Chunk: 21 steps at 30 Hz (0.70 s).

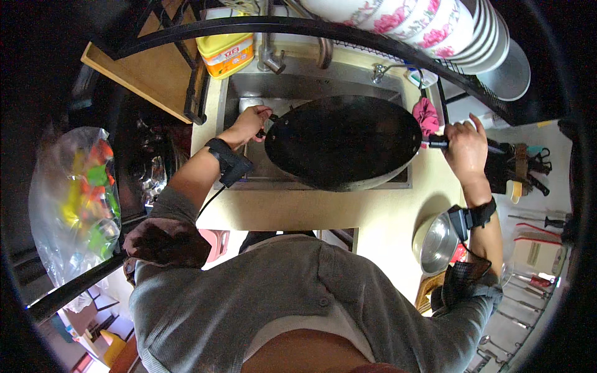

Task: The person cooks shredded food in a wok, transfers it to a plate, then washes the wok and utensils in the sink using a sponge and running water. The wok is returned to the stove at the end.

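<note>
A large black wok [343, 140] is held over a stainless steel sink [238, 84], its dark inside facing up towards me. At the wok's left rim, my left hand [247, 123] grips the small side handle. The long handle on the right side is in my right hand [466, 144], whose index finger sticks up. Behind the sink stand a metal faucet [271, 60] and another spout [325, 52]. A pink cloth [425, 116] hangs between the wok and my right hand.
A black dish rack [326, 25] with stacked floral bowls [410, 23] spans above the sink. A yellow detergent container [228, 53] stands back left. Right are a metal bowl [438, 245] and a knife holder [517, 163] with knives. A plastic bag [77, 200] hangs at the left.
</note>
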Tool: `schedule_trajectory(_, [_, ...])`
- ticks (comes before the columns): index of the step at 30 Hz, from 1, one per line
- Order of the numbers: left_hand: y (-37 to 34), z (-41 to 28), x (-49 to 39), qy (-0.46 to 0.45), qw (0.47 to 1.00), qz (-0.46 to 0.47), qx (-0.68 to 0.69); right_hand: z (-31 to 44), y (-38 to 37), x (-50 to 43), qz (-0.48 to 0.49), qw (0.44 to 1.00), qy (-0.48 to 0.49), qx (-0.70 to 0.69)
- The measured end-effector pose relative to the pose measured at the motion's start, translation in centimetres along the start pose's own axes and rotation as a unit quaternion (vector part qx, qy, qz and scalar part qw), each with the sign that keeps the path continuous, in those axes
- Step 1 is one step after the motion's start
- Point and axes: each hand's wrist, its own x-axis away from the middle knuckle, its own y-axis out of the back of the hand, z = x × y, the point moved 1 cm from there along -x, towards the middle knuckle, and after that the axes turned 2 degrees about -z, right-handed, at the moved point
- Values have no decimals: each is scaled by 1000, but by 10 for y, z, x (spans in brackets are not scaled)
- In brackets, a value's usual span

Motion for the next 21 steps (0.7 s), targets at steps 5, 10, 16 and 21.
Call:
schedule_trajectory(5, [-2, 9, 31, 138, 979, 148, -27, 5, -9, 1, 132, 991, 11, -19])
schedule_trajectory(10, [6, 0, 16, 92, 987, 56, -120, 10, -13, 17, 16, 999, 4, -47])
schedule_trajectory(16, [2, -15, 17, -5, 997, -77, -28, 3, -31, 20, -38, 999, -25, -6])
schedule_trajectory(21, [14, -15, 16, 166, 967, 122, -147, 7, -54, 27, 203, 972, -38, -115])
